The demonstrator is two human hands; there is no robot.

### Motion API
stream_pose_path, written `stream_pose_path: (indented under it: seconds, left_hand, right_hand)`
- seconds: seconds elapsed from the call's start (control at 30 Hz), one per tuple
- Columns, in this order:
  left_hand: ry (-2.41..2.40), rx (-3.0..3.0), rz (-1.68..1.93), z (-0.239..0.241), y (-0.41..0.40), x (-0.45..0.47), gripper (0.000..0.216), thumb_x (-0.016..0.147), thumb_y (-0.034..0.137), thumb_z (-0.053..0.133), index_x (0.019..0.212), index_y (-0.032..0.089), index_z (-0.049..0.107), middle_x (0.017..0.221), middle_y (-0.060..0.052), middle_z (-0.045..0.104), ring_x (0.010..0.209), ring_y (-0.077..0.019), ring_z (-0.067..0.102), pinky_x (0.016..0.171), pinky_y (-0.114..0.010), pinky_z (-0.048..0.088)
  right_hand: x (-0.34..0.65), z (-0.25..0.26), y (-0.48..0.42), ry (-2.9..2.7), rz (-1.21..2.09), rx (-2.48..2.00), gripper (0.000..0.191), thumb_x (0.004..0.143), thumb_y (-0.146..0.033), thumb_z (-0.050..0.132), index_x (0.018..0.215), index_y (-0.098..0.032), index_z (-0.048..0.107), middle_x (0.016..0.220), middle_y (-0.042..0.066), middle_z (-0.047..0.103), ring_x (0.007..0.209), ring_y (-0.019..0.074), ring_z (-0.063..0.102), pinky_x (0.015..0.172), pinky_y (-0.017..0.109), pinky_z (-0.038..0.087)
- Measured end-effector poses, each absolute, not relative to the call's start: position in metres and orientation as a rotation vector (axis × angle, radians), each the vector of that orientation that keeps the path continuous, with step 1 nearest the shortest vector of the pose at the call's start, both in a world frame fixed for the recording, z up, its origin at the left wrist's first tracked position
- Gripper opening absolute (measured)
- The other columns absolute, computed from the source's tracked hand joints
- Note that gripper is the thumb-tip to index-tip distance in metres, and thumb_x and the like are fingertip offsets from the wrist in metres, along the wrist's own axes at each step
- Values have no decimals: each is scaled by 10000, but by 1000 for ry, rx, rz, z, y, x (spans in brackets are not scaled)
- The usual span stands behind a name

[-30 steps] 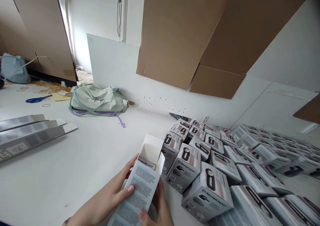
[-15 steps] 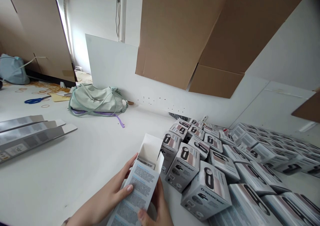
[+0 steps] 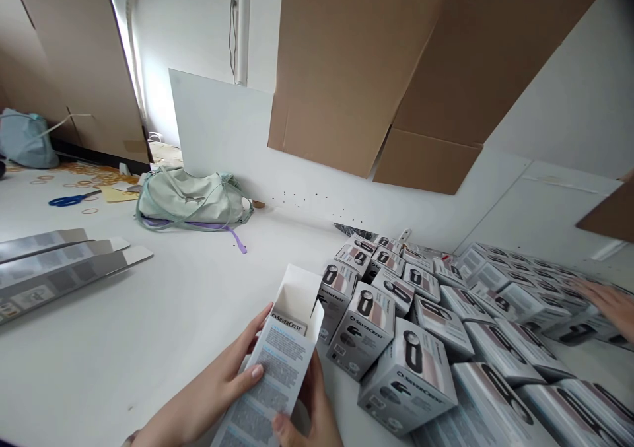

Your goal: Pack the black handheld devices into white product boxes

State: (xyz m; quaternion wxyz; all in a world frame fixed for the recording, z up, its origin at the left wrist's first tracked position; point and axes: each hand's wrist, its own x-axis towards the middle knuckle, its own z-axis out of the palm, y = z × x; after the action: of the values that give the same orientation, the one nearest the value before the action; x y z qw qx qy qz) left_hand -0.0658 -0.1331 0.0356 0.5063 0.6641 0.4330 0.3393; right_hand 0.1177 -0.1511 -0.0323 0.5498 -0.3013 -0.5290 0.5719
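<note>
Left hand is wrapped around the near side of an open SilverCrest carton, fingers curled up its edge and thumb flat on the printed panel. The right hand supports it from the other side, though it's partly out of frame. Both hands are closed on that one carton, and neither has hold of anything else.

The carton is held tilted, open end up, just beside the pile, with its flaps spread. My guess is that's what stops the contents sliding out. A card with the SilverCrest logo shows in the opening.

Next to it sits a big, tightly bunched pile of matching SilverCrest boxes on the white table. I can't give an exact count, but it's easily a few dozen, with some cut off by the frame. A co-worker's hand reaches in over the far boxes at the right edge.

Over on the left are three long grey printed card strips laid side by side, one pair of blue-handled scissors, and some loose rubber bands. Two bags are there too: a pale green one and a blue-grey one.
</note>
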Motion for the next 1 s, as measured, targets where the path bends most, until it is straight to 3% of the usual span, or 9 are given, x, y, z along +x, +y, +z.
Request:
stream_pose_path:
  seconds: [0.4,1.0]
  left_hand:
    - [1040,1612,810,35,-135,-67,747,945,594,409,1563,326,87,1646,8,172,1492,-320,187,1211,-423,232]
    - [1052,1599,829,38,-134,-65,807,910,641,431,1566,306,104,1632,-16,226,1475,-358,222,1195,-452,267]
  right_hand:
    - [119,-35,-150,-1294,1338,-708,1000,743,-656,689,1514,-263,188,1386,143,558,1218,298,585,935,385,538]
    - [119,-30,-151,-1289,1355,-731,1030,715,-684,688,1505,-257,184,1389,145,559,1219,304,589,946,401,535]
